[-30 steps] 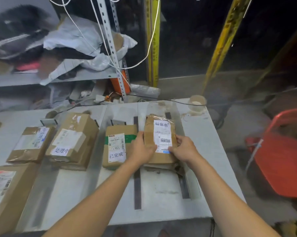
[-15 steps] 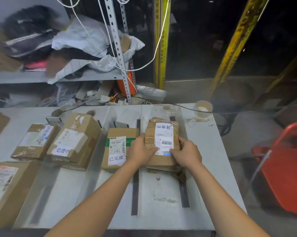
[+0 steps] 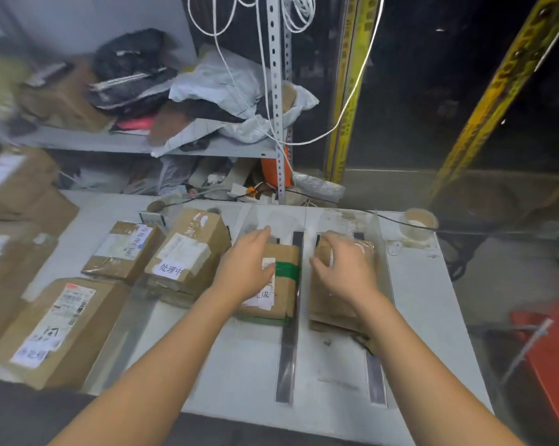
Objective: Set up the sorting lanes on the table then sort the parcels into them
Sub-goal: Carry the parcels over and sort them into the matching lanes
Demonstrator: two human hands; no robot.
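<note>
Both hands hover low over two neighbouring parcels at the far middle of the white table (image 3: 432, 317). Right hand (image 3: 345, 272) lies palm down on the rightmost brown parcel (image 3: 333, 304), fingers loosely spread and curled over its far end; whether the fingertips grip an edge I cannot tell. Left hand (image 3: 247, 268) is flat and open over the green-taped parcel (image 3: 284, 284), at nine o'clock from the right hand, covering most of its white label.

A dark tape strip (image 3: 289, 349) runs toward six o'clock between the two parcels and marks the lane edge; a second strip (image 3: 376, 378) borders the right lane. The rightmost parcel seems to sit on a flatter package beneath it, so a sideways push could slide the stack across the strip and into the wrong lane. The green-taped parcel lies just beside that same strip, and a nudge from the left hand could carry it over.

Further toward nine o'clock stand a labelled box (image 3: 188, 259), a small taped box (image 3: 123, 249) and a large carton (image 3: 53, 329). A tape roll (image 3: 420, 222) sits at one o'clock near the table's far corner.
</note>
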